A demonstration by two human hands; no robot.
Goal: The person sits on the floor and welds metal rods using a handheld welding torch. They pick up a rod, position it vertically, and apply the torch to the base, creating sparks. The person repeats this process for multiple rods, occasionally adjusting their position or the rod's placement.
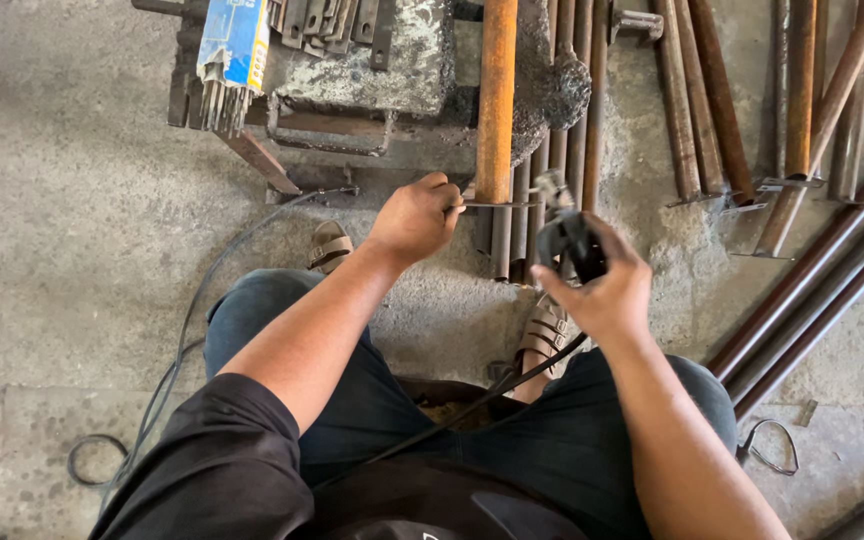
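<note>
While the orange pipe (497, 100) runs straight away from the body, its near end sits just right of the left hand (414, 218), grip pinched shut on a thin rod (460, 207). Right hand (604, 292), closed around a black holder (569, 240), hovers nearby.

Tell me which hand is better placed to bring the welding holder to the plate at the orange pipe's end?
Probably the right hand: it already grips the black electrode holder, which sits just beside the orange pipe. The left hand is occupied, pinching the thin flat plate at the pipe's end.
</note>
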